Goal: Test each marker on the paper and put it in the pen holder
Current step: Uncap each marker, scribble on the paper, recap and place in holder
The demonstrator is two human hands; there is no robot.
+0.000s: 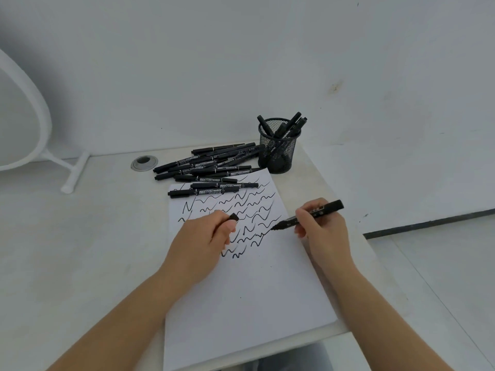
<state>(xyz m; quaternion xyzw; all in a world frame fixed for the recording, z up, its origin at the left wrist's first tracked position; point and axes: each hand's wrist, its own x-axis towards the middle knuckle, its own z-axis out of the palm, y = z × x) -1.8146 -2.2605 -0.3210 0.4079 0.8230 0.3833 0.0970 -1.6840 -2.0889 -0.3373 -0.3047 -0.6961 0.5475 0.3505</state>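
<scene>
Marker (308, 214) under test: your right hand (318, 226) grips it mid-barrel, fingers curled round it. Its long axis runs from the tip, low and left on the paper (254, 285), up and right to the butt end past your knuckles. The tip touches the sheet at the right end of a wavy line, right of the block of scribbles (241, 215).

Cap (234, 217): your left hand (206, 236) pinches it between thumb and fingertips, resting on the paper over the scribbles. The cap lies left of the marker tip, apart from it, with the scribbles between. Judgement: recapping needs the two hands brought together along that left-right line; the tip already points roughly toward the cap, so little turning is called for.

Pen holder (278, 148): black mesh cup at the far edge of the table (80, 236), beyond the paper's top right corner. It lies up and slightly left of your right hand, which is the nearer hand. Several markers stand in it, leaning against the rim; an exact count cannot be made.

Untested pile (209, 167): loose black markers lying mostly lengthwise left to right, just left of the holder, the nearest few overlapping the paper's top edge. Judgement: a good share of the task remains.
</scene>
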